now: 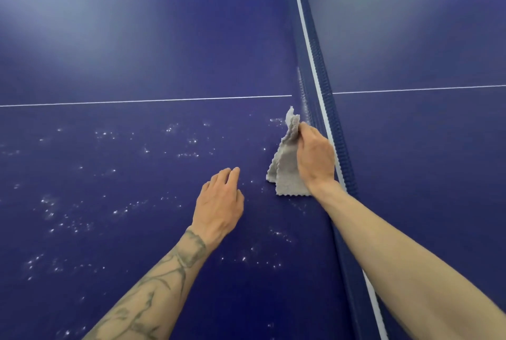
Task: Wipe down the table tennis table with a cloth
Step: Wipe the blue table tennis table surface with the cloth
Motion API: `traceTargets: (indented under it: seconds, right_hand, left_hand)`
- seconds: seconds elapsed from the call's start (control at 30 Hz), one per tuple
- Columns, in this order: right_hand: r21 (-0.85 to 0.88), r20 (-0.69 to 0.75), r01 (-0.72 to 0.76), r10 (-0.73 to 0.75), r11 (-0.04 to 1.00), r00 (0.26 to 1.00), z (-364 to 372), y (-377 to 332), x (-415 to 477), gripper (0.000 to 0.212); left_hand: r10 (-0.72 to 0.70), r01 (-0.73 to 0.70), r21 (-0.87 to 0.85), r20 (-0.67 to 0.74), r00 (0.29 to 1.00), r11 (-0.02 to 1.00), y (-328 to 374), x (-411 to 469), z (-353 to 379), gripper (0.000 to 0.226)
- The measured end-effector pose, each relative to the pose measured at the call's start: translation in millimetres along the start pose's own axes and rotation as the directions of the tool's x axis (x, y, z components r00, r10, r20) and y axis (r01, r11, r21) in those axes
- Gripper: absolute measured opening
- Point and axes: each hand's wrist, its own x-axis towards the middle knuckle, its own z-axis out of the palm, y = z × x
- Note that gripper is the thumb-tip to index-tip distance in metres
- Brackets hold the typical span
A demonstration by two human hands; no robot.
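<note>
The blue table tennis table (137, 65) fills the view, its near half speckled with white droplets or specks (189, 147). A grey cloth with a scalloped edge (286, 164) hangs in folds just left of the net, its lower edge close to the surface. My right hand (315, 156) pinches the cloth near its top, fingers curled round it. My left hand (219, 202) hovers low over the table to the left of the cloth, fingers relaxed and slightly bent, holding nothing.
The net (325, 109) with its white top band runs from the top centre down to the lower right, right beside my right hand. A thin white centre line (137, 101) crosses the table on both sides of the net.
</note>
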Motion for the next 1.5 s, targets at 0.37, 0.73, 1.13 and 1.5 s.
traceTargets:
  seconds: [0.37, 0.73, 1.13, 1.5]
  right_hand:
    - [-0.058, 0.105, 0.016, -0.01, 0.998, 0.994, 58, 27, 43, 0.032]
    - [-0.196, 0.331, 0.232, -0.158, 0.953, 0.93, 103, 43, 43, 0.059]
    - [-0.239, 0.22, 0.118, -0.065, 0.964, 0.973, 115, 43, 80, 0.067]
    - [-0.364, 0.238, 0.219, -0.137, 0.905, 0.962, 127, 35, 111, 0.072]
  left_hand:
    - [0.021, -0.01, 0.062, -0.181, 0.983, 0.998, -12, 71, 45, 0.049]
    - [0.089, -0.054, 0.107, -0.36, 0.929, 0.993, -26, 92, 76, 0.055]
    - [0.077, -0.054, 0.07, -0.399, 0.914, 0.996, -24, 92, 73, 0.054]
    - [0.083, -0.055, 0.078, -0.422, 0.903, 0.995, -26, 95, 78, 0.055]
